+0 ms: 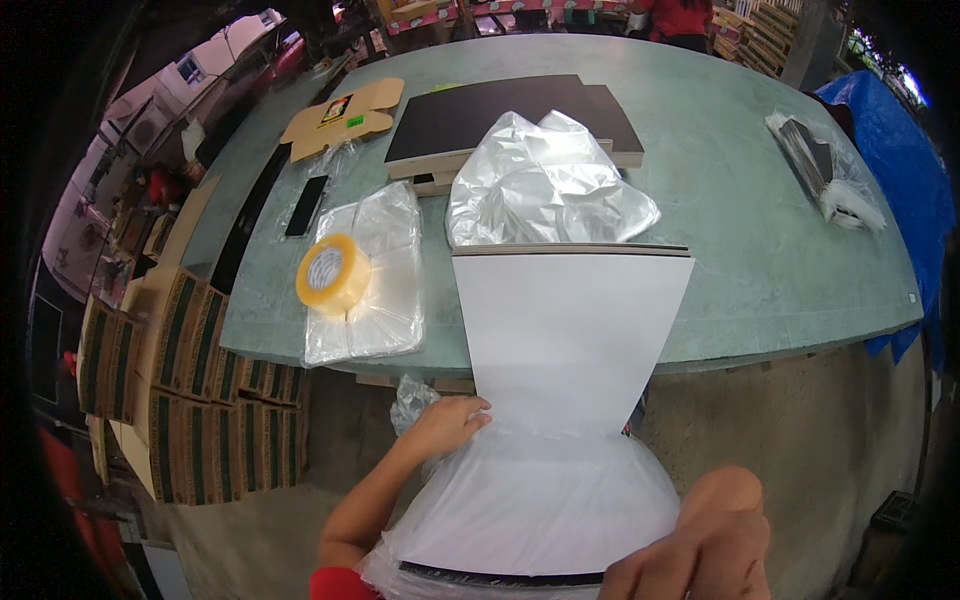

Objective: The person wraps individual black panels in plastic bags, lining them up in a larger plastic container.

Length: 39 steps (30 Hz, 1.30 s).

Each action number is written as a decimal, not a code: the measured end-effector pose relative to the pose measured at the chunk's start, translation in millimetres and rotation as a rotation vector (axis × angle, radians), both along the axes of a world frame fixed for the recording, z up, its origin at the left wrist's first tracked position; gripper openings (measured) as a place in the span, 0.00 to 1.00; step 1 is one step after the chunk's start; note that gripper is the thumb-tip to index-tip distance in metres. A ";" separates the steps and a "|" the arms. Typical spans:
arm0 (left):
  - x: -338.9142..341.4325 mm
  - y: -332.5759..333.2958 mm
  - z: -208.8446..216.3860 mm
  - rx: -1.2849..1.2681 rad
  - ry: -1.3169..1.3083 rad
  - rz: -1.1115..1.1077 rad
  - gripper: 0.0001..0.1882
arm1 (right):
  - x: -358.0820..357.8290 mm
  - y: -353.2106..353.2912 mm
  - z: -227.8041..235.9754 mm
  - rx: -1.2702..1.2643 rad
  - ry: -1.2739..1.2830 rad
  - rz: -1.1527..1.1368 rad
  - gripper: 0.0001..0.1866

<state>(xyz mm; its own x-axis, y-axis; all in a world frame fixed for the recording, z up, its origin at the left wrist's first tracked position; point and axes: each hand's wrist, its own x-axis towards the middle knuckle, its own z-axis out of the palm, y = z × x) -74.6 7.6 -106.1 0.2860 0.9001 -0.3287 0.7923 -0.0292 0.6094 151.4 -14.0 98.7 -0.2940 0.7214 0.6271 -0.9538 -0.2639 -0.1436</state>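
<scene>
A stack of large white boards [570,330] with dark edges rests its far end on the table and slopes toward me. A clear plastic bag [540,490] covers its near part. At the left side, my left hand [450,425] grips the stack's edge where the bag's mouth lies, fingertips on the white face. My right hand [700,545] is raised at the near right corner, close to the camera, its fingers curled closed. What those fingers hold, if anything, is hidden. Crumpled clear plastic [545,185] lies just beyond the stack's far end.
On the green table [760,270] lie yellowish tape [333,275] on flat clear bags [385,320], a phone [306,206], a flattened carton [345,115], black-topped boards [490,115] and a bagged bundle [820,170]. Folded cartons [210,440] stand left; blue tarp [895,170] hangs right. Someone in red [683,20] stands beyond.
</scene>
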 end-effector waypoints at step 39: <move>66.2 54.8 71.2 0.089 -0.840 0.282 0.07 | 32.2 76.4 -148.2 -0.068 -1.328 -0.095 0.11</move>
